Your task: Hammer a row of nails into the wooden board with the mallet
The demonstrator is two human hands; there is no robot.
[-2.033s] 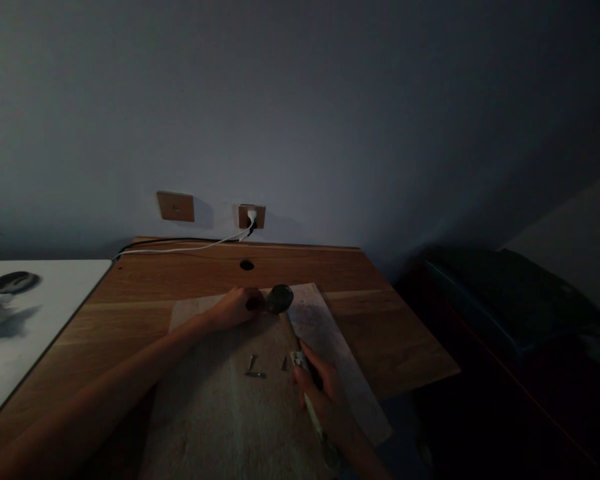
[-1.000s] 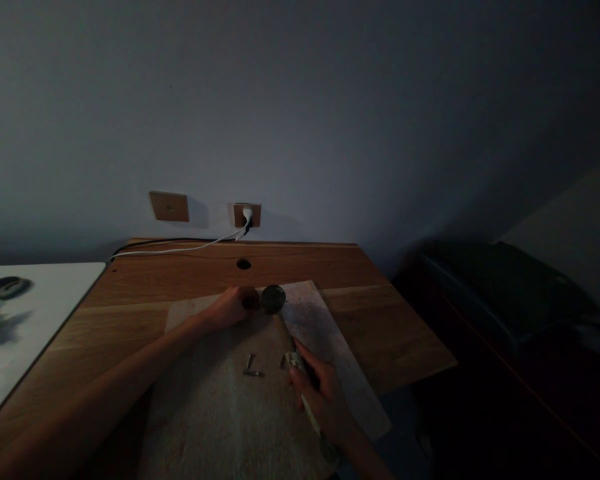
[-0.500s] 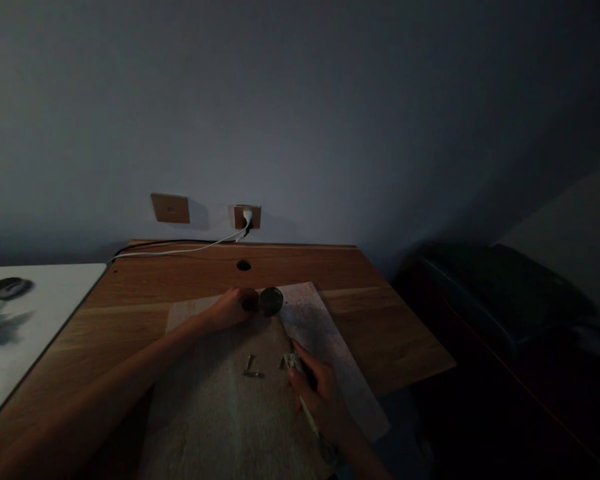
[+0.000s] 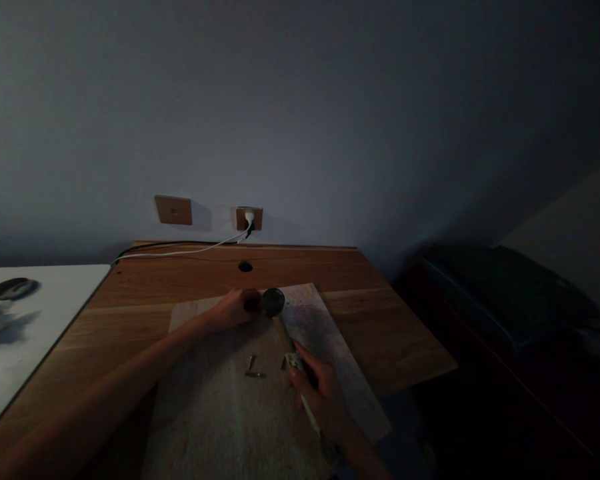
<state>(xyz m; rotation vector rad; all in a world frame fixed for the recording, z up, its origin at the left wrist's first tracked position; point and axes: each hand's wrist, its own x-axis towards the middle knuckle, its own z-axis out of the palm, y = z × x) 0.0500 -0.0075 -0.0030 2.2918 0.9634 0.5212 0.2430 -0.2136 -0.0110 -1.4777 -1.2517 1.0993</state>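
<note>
My right hand (image 4: 323,393) is closed around the light handle of a mallet (image 4: 273,302), whose round dark head points away from me, low over the far part of a wooden board (image 4: 215,413). Beside that head, on its left, my left hand (image 4: 234,308) reaches in with its fingers curled together. Whatever those fingertips pinch, if anything, is hidden by shadow and the mallet head. Between my arms a few small metal pieces (image 4: 255,375), which look like screws or nails, lie on the board. Another small bit shows just left of the mallet handle.
Under the board is a brown wooden desk (image 4: 405,340) with a round cable hole (image 4: 245,267). A wall socket (image 4: 249,219) holds a plug with white and black cables. At left stands a white surface (image 4: 70,293) with a dark round object. The room is dim.
The view has shifted very slightly. Both hands and the mallet keep practically the same places over the board.
</note>
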